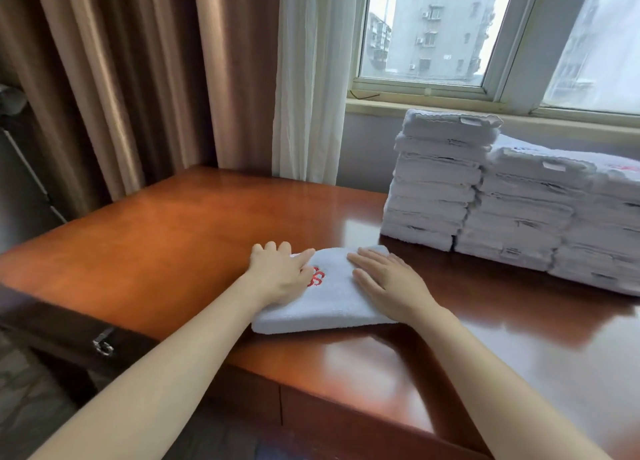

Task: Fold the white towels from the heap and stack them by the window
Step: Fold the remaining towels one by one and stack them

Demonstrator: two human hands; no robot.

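Bench [173, 238]: wide, glossy, mostly bare on your left. Stacks [502, 196] by window [426, 44]: several columns of folded towels, touching, left one tallest, so much folding looks done. Heap: not in view, so what's left can't be told. Towel [332, 300]: folded into thick pad, flat on bench near you, close beside stacks but apart, not yet stacked. Left hand [280, 272]: flat on towel, fingers curled over far-left edge. Right hand [388, 286]: spread open, pressing towel's right side.

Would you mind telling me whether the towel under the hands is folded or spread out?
Folded: the white towel is a compact, thick-edged rectangle under both flat hands.
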